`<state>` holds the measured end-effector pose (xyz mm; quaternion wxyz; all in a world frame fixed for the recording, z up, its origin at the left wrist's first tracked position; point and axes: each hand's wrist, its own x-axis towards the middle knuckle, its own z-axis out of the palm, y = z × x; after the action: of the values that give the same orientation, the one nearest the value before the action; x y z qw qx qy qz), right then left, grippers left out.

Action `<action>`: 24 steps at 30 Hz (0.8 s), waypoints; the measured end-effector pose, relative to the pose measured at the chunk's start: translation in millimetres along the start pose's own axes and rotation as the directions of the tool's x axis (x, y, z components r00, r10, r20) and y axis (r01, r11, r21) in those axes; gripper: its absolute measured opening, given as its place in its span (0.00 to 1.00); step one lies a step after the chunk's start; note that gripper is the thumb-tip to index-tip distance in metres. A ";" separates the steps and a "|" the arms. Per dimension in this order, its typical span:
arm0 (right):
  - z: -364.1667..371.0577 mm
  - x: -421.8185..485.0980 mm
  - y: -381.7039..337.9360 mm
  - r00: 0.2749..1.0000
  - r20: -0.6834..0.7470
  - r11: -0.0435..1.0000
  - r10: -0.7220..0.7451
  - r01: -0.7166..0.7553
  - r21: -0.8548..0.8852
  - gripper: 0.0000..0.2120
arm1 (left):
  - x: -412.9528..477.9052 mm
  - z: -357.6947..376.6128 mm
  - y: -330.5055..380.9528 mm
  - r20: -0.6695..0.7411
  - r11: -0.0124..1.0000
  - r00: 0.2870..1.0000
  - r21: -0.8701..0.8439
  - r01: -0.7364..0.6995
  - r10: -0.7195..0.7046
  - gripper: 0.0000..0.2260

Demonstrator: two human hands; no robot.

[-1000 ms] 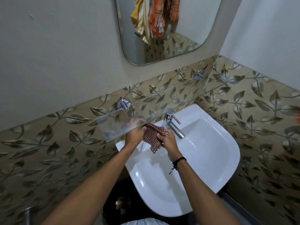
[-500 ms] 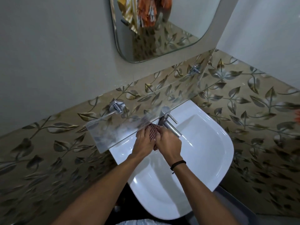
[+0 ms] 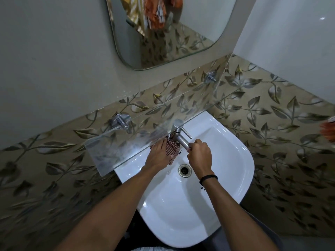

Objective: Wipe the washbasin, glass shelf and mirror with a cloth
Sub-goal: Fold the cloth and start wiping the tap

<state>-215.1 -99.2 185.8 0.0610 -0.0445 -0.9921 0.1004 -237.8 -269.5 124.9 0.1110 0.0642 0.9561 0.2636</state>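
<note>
The red-and-white checked cloth [image 3: 171, 151] is bunched at the back of the white ceramic washbasin [image 3: 226, 160], gripped by the left hand [image 3: 157, 156] just under the clear glass shelf [image 3: 126, 147]. The right hand [image 3: 199, 154] curls round the steel tap [image 3: 178, 134] spout beside it. The rounded wall mirror [image 3: 181, 33] hangs above.

The washbasin [image 3: 226, 178] fills the lower centre; a tap [image 3: 178, 133] stands on its back rim, a checked cloth [image 3: 171, 150] just left, beneath the glass shelf [image 3: 108, 156].
</note>
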 end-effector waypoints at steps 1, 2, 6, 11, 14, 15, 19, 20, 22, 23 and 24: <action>1.6 0.1 0.4 1.000 0.004 0.999 0.011 -0.011 0.031 0.09 | 0.0 -2.1 -1.4 0.007 1.000 1.000 0.010 -0.012 0.012 0.37; 2.2 -0.6 1.8 1.000 0.011 0.998 0.024 -0.025 0.064 0.09 | -0.8 -4.4 -2.6 0.014 0.999 1.000 0.028 -0.028 0.028 0.37; 3.8 -0.2 9.3 0.998 0.029 0.969 0.061 -0.066 0.239 0.07 | -4.1 -11.1 -9.4 0.041 0.994 0.997 0.088 -0.070 0.067 0.39; -3.0 6.4 14.3 0.988 0.092 0.910 0.121 -0.147 0.387 0.08 | -1.3 -13.4 1.2 0.053 0.995 0.996 0.057 -0.076 0.073 0.40; -2.8 6.5 15.5 0.985 0.118 0.903 0.127 -0.164 0.397 0.09 | -0.2 -15.6 5.3 0.082 0.996 0.993 0.042 -0.085 0.081 0.40; -2.7 6.5 15.4 0.984 0.119 0.903 0.130 -0.167 0.397 0.09 | 0.5 -16.8 4.8 0.090 0.996 0.993 0.046 -0.083 0.078 0.40; -1.5 6.3 15.3 0.985 0.114 0.904 0.133 -0.167 0.394 0.09 | 0.8 -19.8 -1.3 0.081 0.993 0.994 0.082 -0.086 0.079 0.40; -0.8 6.5 15.8 0.984 0.113 0.902 0.136 -0.170 0.397 0.10 | -0.6 -20.1 -3.0 0.059 0.991 0.995 0.102 -0.092 0.086 0.41; 1.0 6.5 16.7 0.981 0.118 0.891 0.153 -0.189 0.413 0.10 | -4.9 -19.0 -6.0 0.015 0.983 0.994 0.151 -0.107 0.106 0.41; 1.6 6.4 16.8 0.979 0.118 0.884 0.165 -0.200 0.422 0.11 | -6.9 -18.0 -7.0 0.004 0.979 0.993 0.169 -0.113 0.114 0.41; 2.3 6.2 16.8 0.978 0.116 0.879 0.172 -0.206 0.430 0.11 | -7.8 -17.3 -7.9 0.006 0.977 0.993 0.180 -0.117 0.118 0.41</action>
<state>-220.3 -82.6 180.9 0.0225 -0.1225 -0.9361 0.3289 -235.0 -286.2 136.7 0.0864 0.1299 0.9707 0.1825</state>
